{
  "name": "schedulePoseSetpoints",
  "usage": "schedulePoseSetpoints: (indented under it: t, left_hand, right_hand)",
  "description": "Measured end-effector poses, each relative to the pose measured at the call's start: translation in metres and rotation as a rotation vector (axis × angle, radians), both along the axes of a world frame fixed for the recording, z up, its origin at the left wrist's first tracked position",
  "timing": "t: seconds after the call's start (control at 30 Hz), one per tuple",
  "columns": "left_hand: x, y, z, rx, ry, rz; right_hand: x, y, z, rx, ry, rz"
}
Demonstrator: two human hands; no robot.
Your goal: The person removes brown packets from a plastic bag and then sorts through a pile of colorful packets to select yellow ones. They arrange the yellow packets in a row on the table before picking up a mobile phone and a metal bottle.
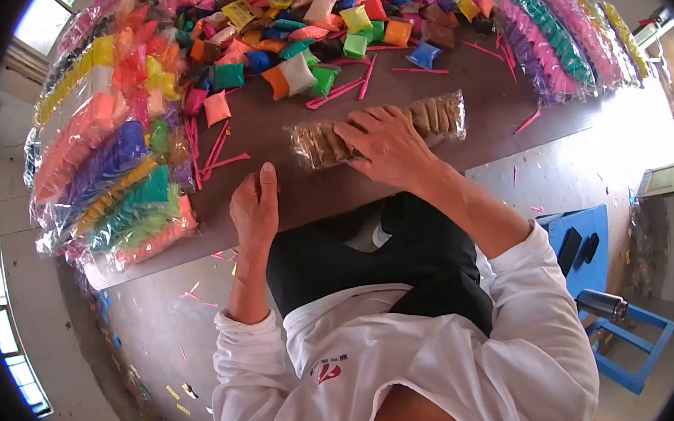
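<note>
One clear-plastic sleeve of brown packets (435,118), likely light, soft, slippery, best held mid-length, lies under your right hand's (390,143) loosely spread grip; your left hand (255,210) curls, contents unclear.

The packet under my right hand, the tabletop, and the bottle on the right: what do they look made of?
Packet: glossy clear film, probably plastic, as it glints and shows brown pieces through it.
Tabletop: dark brown with a soft sheen, perhaps laminate or varnished wood.
Bottle: polished metal, likely steel, judging by its silvery, streaked reflections.
</note>
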State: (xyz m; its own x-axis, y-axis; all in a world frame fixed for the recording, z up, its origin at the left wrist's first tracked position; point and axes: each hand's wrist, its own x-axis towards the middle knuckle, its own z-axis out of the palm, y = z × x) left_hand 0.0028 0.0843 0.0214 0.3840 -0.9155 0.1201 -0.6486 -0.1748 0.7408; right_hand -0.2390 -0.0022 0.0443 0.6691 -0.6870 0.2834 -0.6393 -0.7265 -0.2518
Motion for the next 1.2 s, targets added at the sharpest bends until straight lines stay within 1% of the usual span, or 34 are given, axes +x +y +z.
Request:
schedulePoseSetpoints:
  t: [0.1, 0.2, 0.23, 0.3, 0.37, 0.43, 0.47, 0.5, 0.6, 0.63, 0.73, 0.77, 0.87, 0.93, 1.0, 1.1, 1.2]
  left_hand:
    - [-0.001, -0.002, -0.005, 0.007, -0.163, -0.004]
    - [-0.005, -0.001, -0.007, -0.044, -0.148, -0.053]
    - [-0.007, 0.000, -0.006, -0.058, -0.183, -0.066]
    - [-0.014, 0.002, -0.007, -0.082, -0.331, -0.103]
    - [-0.018, 0.003, -0.010, -0.127, -0.438, -0.126]
    - [-0.021, 0.003, -0.015, -0.187, -0.503, -0.142]
    - [-0.021, 0.003, -0.014, -0.159, -0.481, -0.145]
    - [-0.021, 0.003, -0.011, -0.131, -0.459, -0.146]
    - [-0.019, 0.001, -0.010, -0.085, -0.416, -0.152]
    - [-0.018, 0.000, -0.010, -0.078, -0.405, -0.155]
    - [-0.019, -0.004, -0.009, -0.074, -0.429, -0.174]
    - [-0.019, -0.004, -0.010, -0.064, -0.436, -0.171]
    - [-0.021, -0.010, -0.016, -0.076, -0.447, -0.180]
    - [-0.022, -0.014, -0.020, -0.125, -0.458, -0.179]
    - [-0.018, -0.016, -0.025, -0.155, -0.453, -0.177]
    - [-0.018, -0.016, -0.023, -0.129, -0.418, -0.164]
    - [-0.018, -0.018, -0.023, -0.102, -0.367, -0.151]
  right_hand:
    - [-0.008, 0.013, 0.000, -0.068, -0.222, 0.055]
    - [-0.041, 0.015, 0.015, -0.102, -0.555, -0.109]
    - [-0.061, 0.009, 0.014, -0.238, -0.596, -0.256]
    - [-0.104, 0.000, 0.001, -0.017, -0.906, -0.582]
    - [-0.152, -0.005, -0.009, 0.228, -0.846, -0.721]
    - [-0.174, -0.004, -0.011, 0.566, -0.762, -0.781]
    - [-0.181, -0.003, -0.013, 0.737, -0.717, -0.803]
    - [-0.181, -0.005, -0.013, 0.700, -0.674, -0.773]
    - [-0.173, -0.011, -0.006, 0.761, -0.494, -0.701]
    - [-0.165, -0.014, -0.005, 0.747, -0.479, -0.688]
    - [-0.160, -0.030, -0.017, 0.623, -0.318, -0.569]
    - [-0.157, -0.032, -0.020, 0.730, -0.410, -0.613]
    - [-0.158, -0.031, -0.030, 0.547, -0.355, -0.566]
    - [-0.155, -0.025, -0.024, 0.532, -0.388, -0.562]
    - [-0.154, -0.024, -0.021, 0.684, -0.507, -0.604]
    - [-0.152, -0.027, -0.014, 0.735, -0.369, -0.677]
    - [-0.148, -0.028, -0.015, 0.621, -0.323, -0.592]
